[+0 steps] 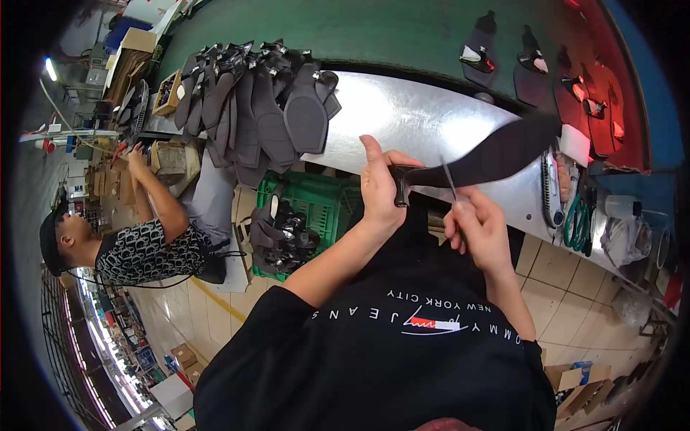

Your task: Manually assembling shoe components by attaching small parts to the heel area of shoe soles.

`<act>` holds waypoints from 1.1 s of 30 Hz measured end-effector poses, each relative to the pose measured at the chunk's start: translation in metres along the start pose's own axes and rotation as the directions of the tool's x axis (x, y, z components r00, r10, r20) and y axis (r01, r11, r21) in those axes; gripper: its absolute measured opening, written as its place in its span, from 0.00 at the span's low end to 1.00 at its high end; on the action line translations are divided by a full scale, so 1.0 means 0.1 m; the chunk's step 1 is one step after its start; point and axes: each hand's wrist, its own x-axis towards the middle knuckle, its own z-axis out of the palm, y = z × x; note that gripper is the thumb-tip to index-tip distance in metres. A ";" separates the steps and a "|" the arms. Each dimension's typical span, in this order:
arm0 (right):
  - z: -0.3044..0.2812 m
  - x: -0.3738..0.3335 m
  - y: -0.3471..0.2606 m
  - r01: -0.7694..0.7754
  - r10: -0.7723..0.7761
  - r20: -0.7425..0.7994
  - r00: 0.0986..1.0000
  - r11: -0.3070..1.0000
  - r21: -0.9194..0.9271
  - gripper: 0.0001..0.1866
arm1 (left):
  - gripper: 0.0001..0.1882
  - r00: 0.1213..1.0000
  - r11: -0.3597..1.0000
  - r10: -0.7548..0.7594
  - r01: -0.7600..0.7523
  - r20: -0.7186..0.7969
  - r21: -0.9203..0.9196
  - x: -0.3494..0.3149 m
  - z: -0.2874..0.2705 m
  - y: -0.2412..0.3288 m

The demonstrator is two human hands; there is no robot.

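Step looks like tool work on the narrow part of the sole [496, 152], which is held up over the steel bench [374, 100], wide end to the right; left hand [381, 185] has fingers curled round its glossy black end, thumb sticking up off it; right hand [478, 221] pinches a thin tool [448, 174] between thumb and index, other fingers curled in; tool crosses the sole in view, can't tell if it touches; next move likely calls for a steady left grip and light, controlled tool contact
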 end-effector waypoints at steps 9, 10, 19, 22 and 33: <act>0.10 0.10 0.26 0.537 -0.621 0.168 0.765 0.472 -0.699 0.02 | 0.51 0.969 0.947 0.226 -0.242 0.095 0.209 -0.06 0.13 0.13; 0.11 0.09 0.23 0.537 -0.622 0.167 0.765 0.473 -0.698 0.02 | 0.51 0.972 0.956 0.217 -0.231 0.093 0.179 -0.05 0.14 0.14; 0.14 0.02 0.11 0.543 -0.637 0.165 0.753 0.460 -0.703 0.05 | 0.29 0.823 0.652 -0.540 0.543 0.177 -0.529 0.11 0.18 0.31; 0.07 0.07 0.05 0.454 -0.649 0.075 0.757 0.440 -0.775 0.02 | 0.23 0.779 0.556 -0.399 0.625 0.483 -0.549 0.09 0.04 0.06; 0.16 0.08 0.20 0.426 -0.558 0.120 0.821 0.460 -0.779 0.05 | 0.31 0.922 0.882 -0.387 0.379 0.027 -0.280 0.09 0.21 0.09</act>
